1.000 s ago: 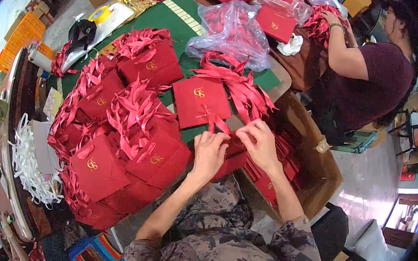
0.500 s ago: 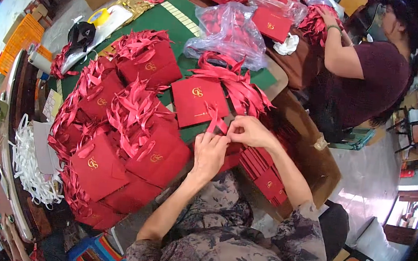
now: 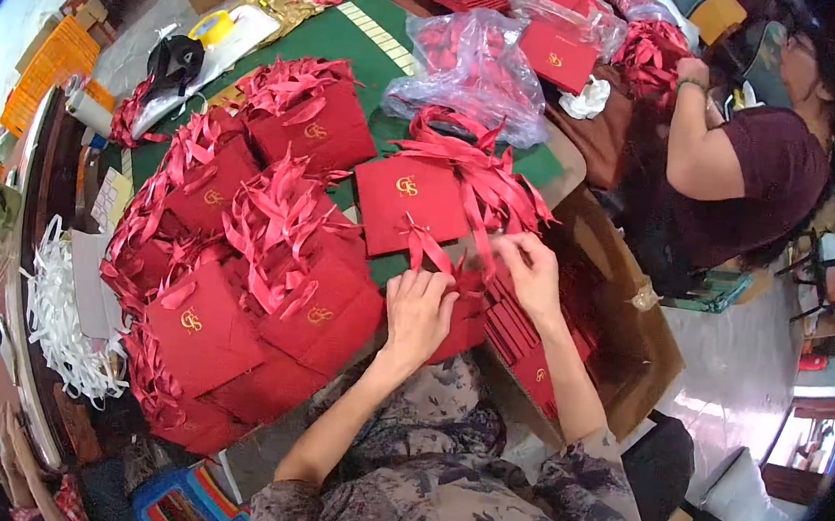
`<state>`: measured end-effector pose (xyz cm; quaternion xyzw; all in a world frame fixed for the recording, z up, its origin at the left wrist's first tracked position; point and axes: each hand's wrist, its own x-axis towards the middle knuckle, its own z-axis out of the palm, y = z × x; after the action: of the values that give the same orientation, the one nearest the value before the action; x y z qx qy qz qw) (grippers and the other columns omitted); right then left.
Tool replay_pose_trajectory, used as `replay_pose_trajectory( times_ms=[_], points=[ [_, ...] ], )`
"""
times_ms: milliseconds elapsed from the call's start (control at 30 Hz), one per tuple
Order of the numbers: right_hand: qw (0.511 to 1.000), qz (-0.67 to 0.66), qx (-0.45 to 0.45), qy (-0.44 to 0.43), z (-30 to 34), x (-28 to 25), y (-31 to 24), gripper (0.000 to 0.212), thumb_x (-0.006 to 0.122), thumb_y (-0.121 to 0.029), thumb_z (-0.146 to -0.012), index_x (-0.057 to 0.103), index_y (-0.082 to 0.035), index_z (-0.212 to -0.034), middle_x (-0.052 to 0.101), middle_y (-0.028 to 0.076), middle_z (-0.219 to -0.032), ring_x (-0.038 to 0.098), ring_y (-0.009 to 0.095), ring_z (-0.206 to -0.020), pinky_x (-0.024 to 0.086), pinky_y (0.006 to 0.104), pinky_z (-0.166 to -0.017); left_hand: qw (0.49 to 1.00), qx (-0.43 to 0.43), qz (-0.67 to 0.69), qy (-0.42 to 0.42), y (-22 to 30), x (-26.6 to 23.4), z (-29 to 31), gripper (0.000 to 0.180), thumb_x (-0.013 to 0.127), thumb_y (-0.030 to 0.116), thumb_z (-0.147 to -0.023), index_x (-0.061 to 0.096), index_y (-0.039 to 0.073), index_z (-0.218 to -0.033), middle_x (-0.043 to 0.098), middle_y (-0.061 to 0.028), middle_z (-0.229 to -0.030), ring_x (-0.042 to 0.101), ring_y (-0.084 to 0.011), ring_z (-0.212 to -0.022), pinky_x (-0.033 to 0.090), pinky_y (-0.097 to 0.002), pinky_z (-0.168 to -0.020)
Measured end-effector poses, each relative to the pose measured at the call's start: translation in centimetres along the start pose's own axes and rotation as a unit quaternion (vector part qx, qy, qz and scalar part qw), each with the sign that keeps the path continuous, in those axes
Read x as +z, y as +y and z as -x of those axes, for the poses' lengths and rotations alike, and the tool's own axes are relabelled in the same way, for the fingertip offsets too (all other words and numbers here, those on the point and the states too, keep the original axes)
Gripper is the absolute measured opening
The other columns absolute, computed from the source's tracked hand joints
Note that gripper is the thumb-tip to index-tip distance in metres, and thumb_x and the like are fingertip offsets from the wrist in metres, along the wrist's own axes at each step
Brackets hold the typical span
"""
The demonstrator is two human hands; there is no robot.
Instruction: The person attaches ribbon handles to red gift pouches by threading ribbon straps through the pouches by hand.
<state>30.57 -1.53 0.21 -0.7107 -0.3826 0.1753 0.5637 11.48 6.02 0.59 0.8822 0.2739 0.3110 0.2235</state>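
With bent fingers, my left hand (image 3: 419,311) grips the top edge of a red paper bag (image 3: 460,330) held low in front of me. A red ribbon (image 3: 426,248) stands up from that edge, beside the fingers. My right hand (image 3: 533,280) is just to the right, apart from the left, with curled fingers. Its fingertips are smeared by motion near a loose red strand, so what they hold cannot be made out. Beyond the hands lies a flat red bag (image 3: 409,199) with a gold emblem. A bundle of red ribbons (image 3: 500,183) lies alongside it.
Finished-looking red bags with ribbon handles (image 3: 205,326) are heaped on the left. A cardboard box (image 3: 644,358) holding stacked red bags (image 3: 530,347) stands at my right. Clear plastic wrapping (image 3: 471,75) lies on the green table. A co-worker (image 3: 747,182) handles red ribbons at the far right.
My right hand has moved right, away from my left hand, where the fingertips had been close together. My left hand stays on the bag. The co-worker's arm has shifted.
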Motion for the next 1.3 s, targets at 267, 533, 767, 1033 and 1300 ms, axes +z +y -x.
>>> replay_pose_trajectory(
  times_ms=[267,533,767,1033,1300],
  points=[
    [0.988,0.087,0.085,-0.092,1.2,0.0,-0.6,0.020,0.074,-0.019,-0.088,0.067,-0.001,-0.092,0.066,0.006,-0.080,0.060,0.010,-0.070,0.048,0.0276,-0.065,1.000,0.026,-0.005,0.015,0.3,0.2,-0.2,0.026,0.074,0.010,-0.078,0.064,0.012,-0.102,0.059,-0.0060,-0.096,0.055,-0.0278,-0.093,0.040,-0.0414,-0.082],
    [0.997,-0.035,0.020,-0.069,4.7,0.7,-5.9,0.005,0.064,-0.002,-0.091,0.061,-0.003,-0.094,0.061,0.000,-0.084,0.059,0.007,-0.077,0.048,0.0246,-0.068,1.000,0.019,0.017,0.018,0.0,0.3,0.6,0.025,0.069,0.003,-0.077,0.065,0.010,-0.101,0.058,-0.0070,-0.101,0.053,-0.0290,-0.096,0.040,-0.0423,-0.081],
    [0.951,0.199,-0.223,-0.084,7.5,2.2,-2.9,0.024,0.071,0.002,-0.070,0.061,-0.001,-0.091,0.062,0.012,-0.092,0.061,0.035,-0.085,0.051,0.0410,-0.073,0.996,-0.020,0.090,-0.007,1.4,-2.4,0.4,0.031,0.057,-0.004,-0.076,0.065,0.005,-0.104,0.060,-0.0115,-0.108,0.053,-0.0321,-0.102,0.041,-0.0430,-0.088],
    [0.959,0.153,-0.187,-0.149,8.0,1.9,-3.6,0.034,0.077,-0.010,-0.073,0.061,-0.001,-0.102,0.060,0.016,-0.102,0.058,0.038,-0.099,0.049,0.0451,-0.084,0.978,-0.075,0.191,-0.025,2.9,-4.0,0.2,0.019,0.077,0.012,-0.080,0.068,0.007,-0.097,0.065,-0.0079,-0.093,0.059,-0.0285,-0.095,0.045,-0.0390,-0.086],
    [0.965,-0.209,0.006,-0.156,8.5,0.0,-6.5,0.026,0.050,-0.006,-0.097,0.063,0.004,-0.117,0.064,0.016,-0.117,0.058,0.025,-0.113,0.044,0.0366,-0.099,0.970,-0.036,0.223,-0.094,2.9,-5.0,2.9,0.013,0.070,0.002,-0.084,0.067,0.003,-0.096,0.067,-0.0122,-0.092,0.062,-0.0298,-0.091,0.051,-0.0386,-0.081]
  ],
)
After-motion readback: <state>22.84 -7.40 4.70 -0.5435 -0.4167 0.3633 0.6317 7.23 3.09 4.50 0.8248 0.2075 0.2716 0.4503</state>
